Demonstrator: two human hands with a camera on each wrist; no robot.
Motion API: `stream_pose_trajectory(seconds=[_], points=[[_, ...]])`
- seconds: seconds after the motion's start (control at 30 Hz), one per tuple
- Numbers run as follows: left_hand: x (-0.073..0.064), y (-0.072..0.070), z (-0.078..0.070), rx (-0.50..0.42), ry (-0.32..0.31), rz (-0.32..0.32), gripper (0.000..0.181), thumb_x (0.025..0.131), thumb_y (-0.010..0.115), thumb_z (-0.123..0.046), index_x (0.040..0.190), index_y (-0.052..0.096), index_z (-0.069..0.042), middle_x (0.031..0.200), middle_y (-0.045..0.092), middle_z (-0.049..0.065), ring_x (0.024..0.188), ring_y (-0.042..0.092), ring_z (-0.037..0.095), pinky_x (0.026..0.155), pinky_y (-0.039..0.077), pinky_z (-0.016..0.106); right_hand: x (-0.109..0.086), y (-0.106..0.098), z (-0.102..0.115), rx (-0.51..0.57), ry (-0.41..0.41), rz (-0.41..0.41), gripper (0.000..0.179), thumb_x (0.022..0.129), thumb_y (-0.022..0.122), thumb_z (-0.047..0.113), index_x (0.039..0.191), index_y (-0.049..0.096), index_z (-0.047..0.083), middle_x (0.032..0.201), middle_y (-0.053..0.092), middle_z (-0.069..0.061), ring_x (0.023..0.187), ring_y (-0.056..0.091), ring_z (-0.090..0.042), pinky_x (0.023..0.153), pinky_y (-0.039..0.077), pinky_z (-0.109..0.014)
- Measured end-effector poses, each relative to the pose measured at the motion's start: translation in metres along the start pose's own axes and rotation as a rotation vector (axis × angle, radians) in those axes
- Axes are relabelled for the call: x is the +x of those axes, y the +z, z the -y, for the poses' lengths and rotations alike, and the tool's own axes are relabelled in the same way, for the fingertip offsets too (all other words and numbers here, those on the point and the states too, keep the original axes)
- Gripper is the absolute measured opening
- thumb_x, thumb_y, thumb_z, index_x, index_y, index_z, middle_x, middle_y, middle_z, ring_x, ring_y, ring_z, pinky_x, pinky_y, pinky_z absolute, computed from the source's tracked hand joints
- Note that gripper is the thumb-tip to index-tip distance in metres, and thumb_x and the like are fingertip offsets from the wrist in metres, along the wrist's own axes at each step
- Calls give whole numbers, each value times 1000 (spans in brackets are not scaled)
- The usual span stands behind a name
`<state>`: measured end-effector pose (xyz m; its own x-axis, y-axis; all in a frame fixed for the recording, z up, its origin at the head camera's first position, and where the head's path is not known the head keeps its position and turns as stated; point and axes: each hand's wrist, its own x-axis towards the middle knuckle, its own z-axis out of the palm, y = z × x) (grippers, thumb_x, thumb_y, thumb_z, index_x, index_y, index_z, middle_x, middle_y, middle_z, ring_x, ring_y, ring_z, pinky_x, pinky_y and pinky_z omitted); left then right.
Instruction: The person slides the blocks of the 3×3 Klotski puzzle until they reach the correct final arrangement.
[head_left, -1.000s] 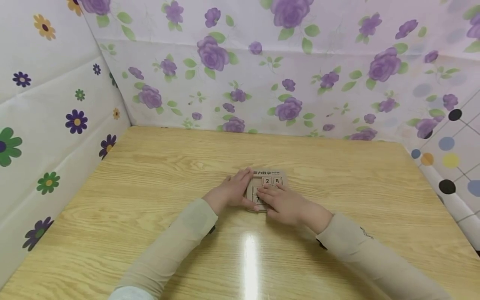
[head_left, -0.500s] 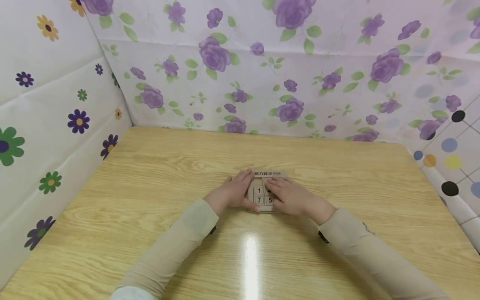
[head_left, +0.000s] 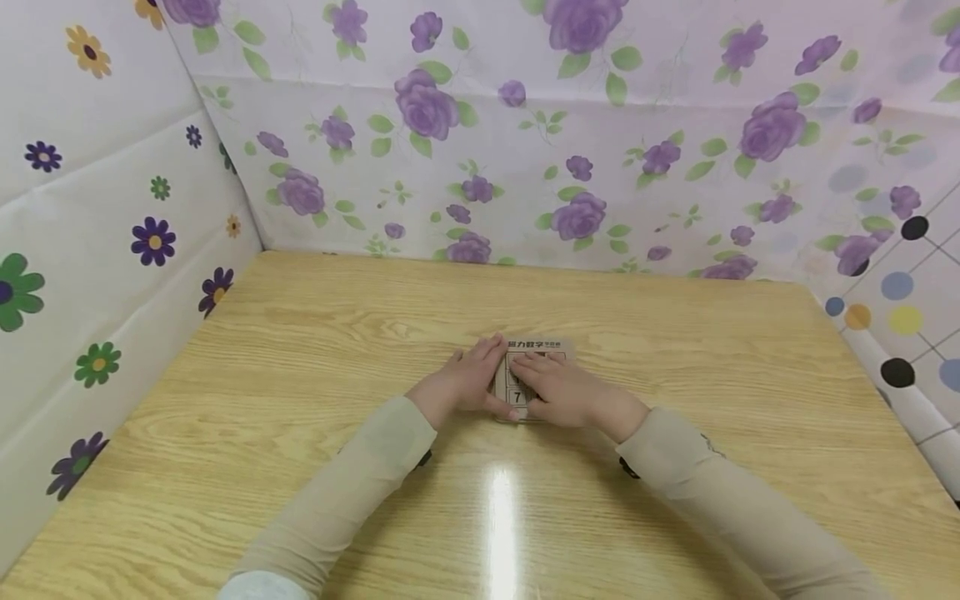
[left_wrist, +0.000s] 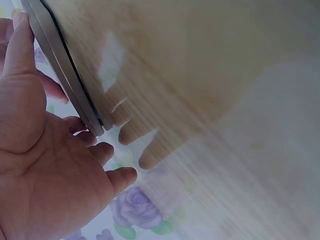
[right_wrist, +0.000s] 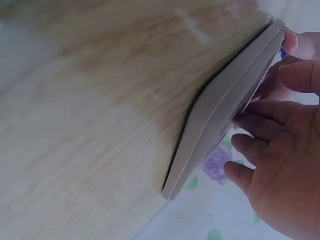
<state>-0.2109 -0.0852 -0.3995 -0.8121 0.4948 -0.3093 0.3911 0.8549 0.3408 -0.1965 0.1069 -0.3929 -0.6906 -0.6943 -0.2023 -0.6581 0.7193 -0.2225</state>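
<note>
A small grey number sliding puzzle lies flat on the table, with dark lettering along its far strip. My left hand holds it at the left side, thumb at the near edge and fingers toward the far left corner. Over the tiles lies my right hand, its fingertips touching the upper left of the grid. The 7 tile shows; most other tiles are hidden under that hand. In the left wrist view the thumb touches the puzzle's side. The right wrist view shows fingers above the puzzle's face, beside its thick edge.
The wood-grain table spreads around the puzzle and mirrors the hands. A purple-flowered cloth hangs behind it. Flowered cloth stands at the left, and a dotted, tile-patterned one at the right.
The right hand went up and right over the tiles, then back left to the upper left of the grid, covering the 1 and 5 seen half a second ago. The left hand stays put.
</note>
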Motion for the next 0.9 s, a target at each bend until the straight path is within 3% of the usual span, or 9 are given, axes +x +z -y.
stream_pose_trajectory(seconds=[0.23,0.47,0.9], points=[[0,-1,-2,-11,13,-15,117,72,71,-61,154,5,-8,161,-2,9,148,3,28,118,9,53,-15,-5,-9,16,42,-71,57,93,46,20,145,35,-2,151,33,-19,143,22,-38,117,16,-54],[-1,-1,0,-19,3,-15,118,71,71,-60,154,5,-9,161,-2,8,148,2,27,118,7,52,-29,-3,-22,-30,130,-38,59,93,44,22,145,34,-3,152,31,-19,143,21,-37,117,15,-54],[-5,-3,-3,-47,-10,-8,116,72,72,-59,154,6,-9,161,-3,7,148,2,27,119,6,52,-19,1,-14,7,54,-59,60,92,46,22,145,33,-3,152,31,-20,142,24,-37,117,15,-54]])
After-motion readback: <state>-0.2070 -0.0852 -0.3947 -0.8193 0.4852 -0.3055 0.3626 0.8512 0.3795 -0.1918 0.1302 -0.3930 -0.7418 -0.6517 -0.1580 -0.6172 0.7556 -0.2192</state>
